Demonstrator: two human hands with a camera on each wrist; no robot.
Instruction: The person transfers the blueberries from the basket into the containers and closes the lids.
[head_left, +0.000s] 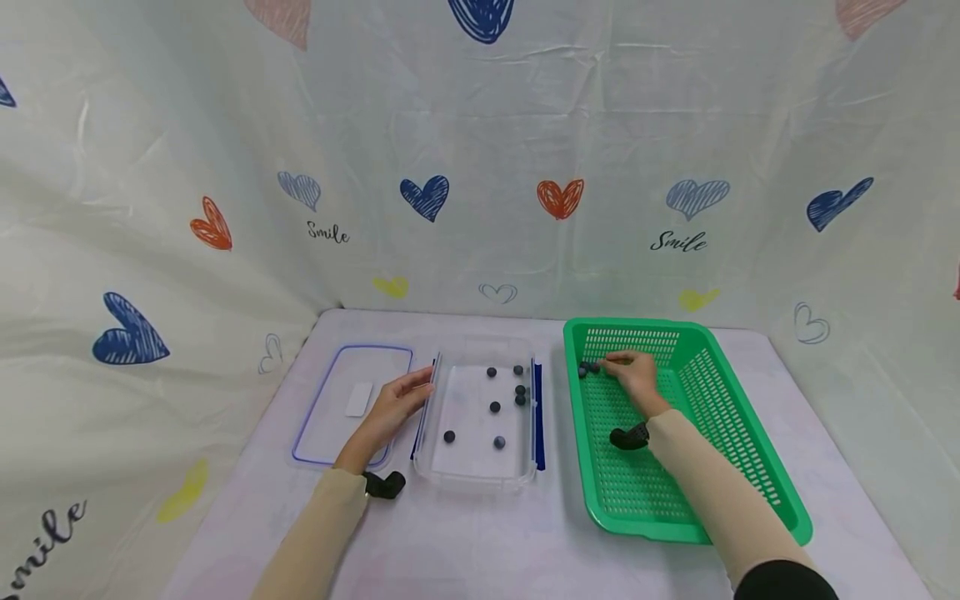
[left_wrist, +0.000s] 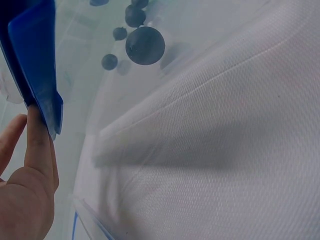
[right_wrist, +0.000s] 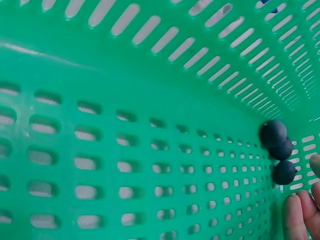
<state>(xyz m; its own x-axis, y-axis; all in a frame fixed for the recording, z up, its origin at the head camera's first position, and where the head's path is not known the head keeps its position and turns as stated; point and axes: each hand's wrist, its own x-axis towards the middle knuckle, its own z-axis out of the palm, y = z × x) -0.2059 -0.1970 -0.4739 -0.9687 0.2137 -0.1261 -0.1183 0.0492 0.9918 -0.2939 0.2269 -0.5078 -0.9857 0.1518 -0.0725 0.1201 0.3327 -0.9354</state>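
My left hand rests its extended fingers against the left side of a clear plastic box. In the left wrist view its fingertips touch the box's blue side latch. Several dark blue, berry-like balls lie scattered inside the box. My right hand reaches into the green basket, its fingers loosely bent beside three dark balls in the far left corner. In the right wrist view, the thumb and fingers stand apart, right next to the nearest ball.
A clear lid with a blue rim lies left of the box, a white label on it. The box's right latch hangs outward towards the basket. A white curtain printed with hearts hangs behind the table.
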